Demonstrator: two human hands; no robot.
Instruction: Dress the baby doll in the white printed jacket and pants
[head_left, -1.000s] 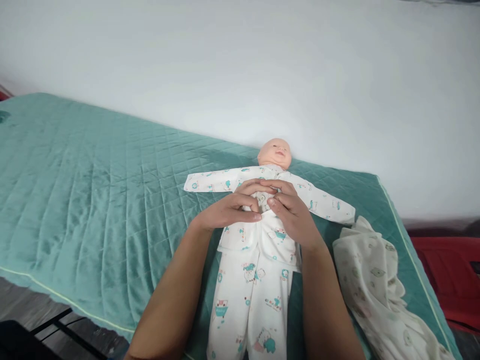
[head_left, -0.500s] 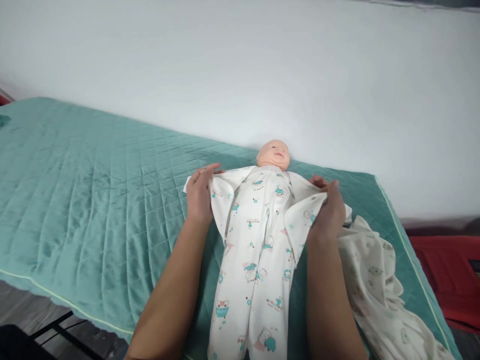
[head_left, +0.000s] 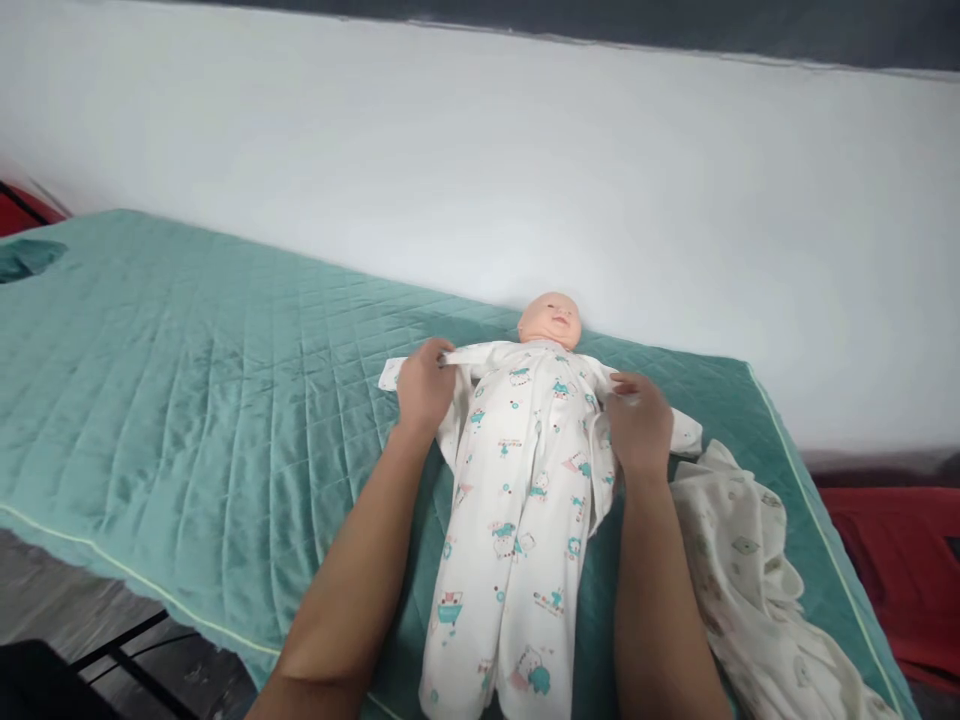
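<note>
Lying between left hand (head_left: 426,380) and right hand (head_left: 637,420): one doll (head_left: 550,320), sleeves (head_left: 686,433) spread, jacket (head_left: 604,465) unclosed, both hands curled tight on it.

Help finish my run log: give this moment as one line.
left hand: at one sleeve | right hand: at other sleeve | doll: face-up on green quilt

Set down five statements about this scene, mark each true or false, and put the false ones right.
1. The left hand and right hand are apart. True.
2. The doll lies face up on a quilted cover. True.
3. The left hand is on the patterned cloth. False: it is at the doll's sleeve.
4. The doll's clothes are plain red. False: they are white with a coloured print.
5. The cover is yellow all over. False: it is mostly green.
</note>
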